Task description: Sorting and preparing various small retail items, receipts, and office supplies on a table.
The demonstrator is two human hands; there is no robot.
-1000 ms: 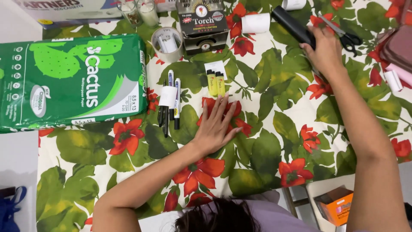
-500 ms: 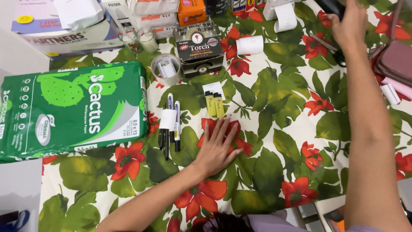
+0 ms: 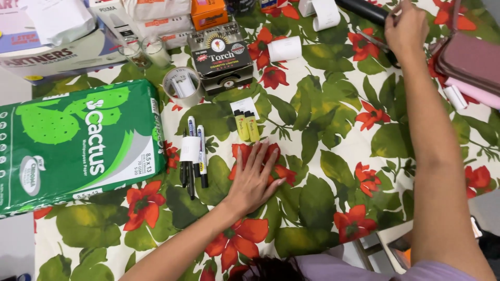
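Observation:
My left hand (image 3: 255, 177) lies flat and open on the flowered tablecloth (image 3: 323, 156), fingers spread, holding nothing. Its fingertips stop just short of a card with two yellow highlighters (image 3: 245, 125). A banded bundle of pens and markers (image 3: 191, 156) lies to its left. My right arm stretches to the far right corner, where my right hand (image 3: 407, 27) is closed around the handles of a pair of scissors (image 3: 373, 40). The blades point left from the fist, below a black tube (image 3: 364, 10).
A green ream of paper (image 3: 73, 145) fills the left side. Behind it are a tape roll (image 3: 182, 86), a black carton (image 3: 221, 52), two glass cups (image 3: 141, 49), white paper rolls (image 3: 284, 48), stacked boxes (image 3: 156, 13) and a pink pouch (image 3: 469, 60) at right.
The view has tilted up toward the table's far side. My right hand has reached further away and closed on the scissors. My left hand has stayed flat in place.

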